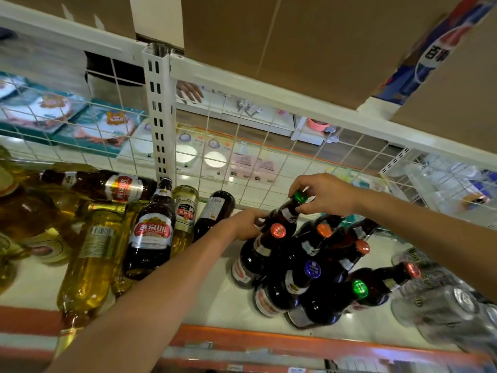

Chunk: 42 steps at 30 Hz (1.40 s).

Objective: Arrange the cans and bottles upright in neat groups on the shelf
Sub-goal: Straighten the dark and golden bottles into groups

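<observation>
A dark beer bottle with a green cap point(289, 211) stands at the back of a cluster of several upright dark bottles point(304, 275) on the white shelf point(215, 300). My right hand point(322, 193) pinches its cap and neck from above. My left hand point(246, 223) grips the same bottle lower on its body. To the left, brown bottles point(150, 235) and yellow bottles point(88, 265) lie on their sides in a heap. A dark bottle point(212, 211) lies on its side beside my left hand.
Clear glass bottles point(443, 305) stand at the right end of the shelf. A white wire grid point(242, 157) closes the back, with a slotted post point(160, 117). Cardboard boxes point(295, 36) sit on the shelf above. Another person's hand point(189, 92) shows beyond the grid.
</observation>
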Available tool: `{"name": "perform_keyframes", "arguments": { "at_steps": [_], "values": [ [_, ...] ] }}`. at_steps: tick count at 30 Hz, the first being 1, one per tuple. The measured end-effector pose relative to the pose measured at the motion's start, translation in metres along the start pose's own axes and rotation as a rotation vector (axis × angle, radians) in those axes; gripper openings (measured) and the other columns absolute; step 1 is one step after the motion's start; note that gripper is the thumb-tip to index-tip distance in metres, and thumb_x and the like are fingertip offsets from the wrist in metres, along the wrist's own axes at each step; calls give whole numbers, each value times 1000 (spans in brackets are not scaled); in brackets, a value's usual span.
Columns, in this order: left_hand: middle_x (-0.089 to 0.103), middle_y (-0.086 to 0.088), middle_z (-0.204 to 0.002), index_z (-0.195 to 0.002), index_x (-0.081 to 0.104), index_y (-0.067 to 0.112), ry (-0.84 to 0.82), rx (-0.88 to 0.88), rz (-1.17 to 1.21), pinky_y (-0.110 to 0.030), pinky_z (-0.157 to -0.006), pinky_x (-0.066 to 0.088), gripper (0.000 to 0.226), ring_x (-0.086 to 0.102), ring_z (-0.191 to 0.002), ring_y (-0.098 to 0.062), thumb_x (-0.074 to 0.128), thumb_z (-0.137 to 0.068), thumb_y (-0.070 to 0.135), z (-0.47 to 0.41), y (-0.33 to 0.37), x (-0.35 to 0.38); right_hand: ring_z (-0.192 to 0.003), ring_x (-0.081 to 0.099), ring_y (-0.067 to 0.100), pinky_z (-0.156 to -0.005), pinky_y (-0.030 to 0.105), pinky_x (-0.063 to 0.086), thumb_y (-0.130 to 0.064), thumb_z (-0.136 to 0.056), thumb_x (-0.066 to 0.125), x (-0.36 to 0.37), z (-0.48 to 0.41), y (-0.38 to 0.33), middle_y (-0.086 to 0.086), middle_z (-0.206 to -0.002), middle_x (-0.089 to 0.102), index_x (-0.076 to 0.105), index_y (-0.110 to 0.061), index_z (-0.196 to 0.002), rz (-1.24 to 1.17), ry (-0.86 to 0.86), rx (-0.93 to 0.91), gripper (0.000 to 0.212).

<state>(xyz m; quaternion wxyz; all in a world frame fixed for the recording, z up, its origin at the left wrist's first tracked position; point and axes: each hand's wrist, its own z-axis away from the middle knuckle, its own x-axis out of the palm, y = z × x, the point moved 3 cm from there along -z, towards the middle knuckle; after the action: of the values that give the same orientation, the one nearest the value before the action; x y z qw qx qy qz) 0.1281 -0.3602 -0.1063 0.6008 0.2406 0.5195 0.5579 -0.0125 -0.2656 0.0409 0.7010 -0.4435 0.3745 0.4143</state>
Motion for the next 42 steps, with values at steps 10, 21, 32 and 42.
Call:
{"name": "perform_keyframes", "arguments": {
  "at_steps": [10,21,32,42],
  "values": [
    [63,-9,-127,-129,63,12,402,-107,-167,-32,-98,47,38,59,-117,-26,63,-91,8,62,7,-76,-95,64,7,-85,27,52,-33,-88,72,4,-49,-82,-4,-105,70,70,-21,-109,87,36,-281,24],
    [63,-8,-128,-127,64,12,729,-253,-221,-25,-94,45,37,59,-115,-21,65,-91,6,142,-14,-129,-102,58,23,-82,36,47,-36,-91,66,108,-86,-176,4,-118,62,60,-16,-120,688,-428,-933,36],
    [66,-5,-118,-119,67,10,882,-546,-122,-24,-79,41,45,61,-107,-22,74,-85,38,206,-39,-96,-88,65,28,-72,41,57,-23,-91,62,95,-161,-171,16,-105,67,62,-1,-111,-210,-208,-110,30],
    [67,-3,-110,-118,65,12,853,-598,20,-32,-85,53,57,63,-94,-19,84,-73,40,208,-48,-76,-64,64,25,-40,33,53,-28,-92,68,127,-193,-176,14,-89,63,52,-4,-119,-901,-299,362,40]
  ]
}}
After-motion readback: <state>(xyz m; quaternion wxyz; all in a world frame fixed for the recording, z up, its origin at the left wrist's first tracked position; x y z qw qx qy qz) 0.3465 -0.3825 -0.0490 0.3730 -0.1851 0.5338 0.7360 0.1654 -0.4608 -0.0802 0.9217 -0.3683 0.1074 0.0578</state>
